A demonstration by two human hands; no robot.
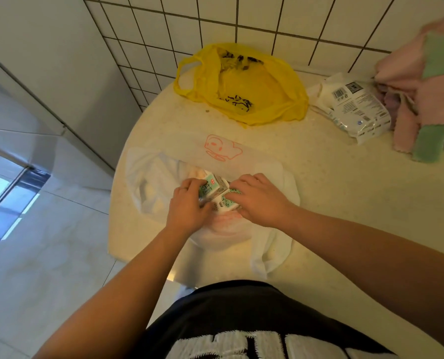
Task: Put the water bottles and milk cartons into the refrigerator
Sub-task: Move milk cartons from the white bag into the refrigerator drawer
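— Where are the milk cartons?
— Both sit over the white bag [270,177] on the worktop [345,198], touching each other, between the two hands.
— And each grip?
— The left grip [190,203] curls its fingers round the left carton [210,189]. The right grip [257,200] curls over the right carton [224,203], hiding its right side.
— Anything behind?
— A yellow bag [254,99], near the tiled wall [267,19].

Milk cartons [212,189] in near bag [144,177] on counter [345,203]; second bag [254,89] behind, packet [358,104] rightward
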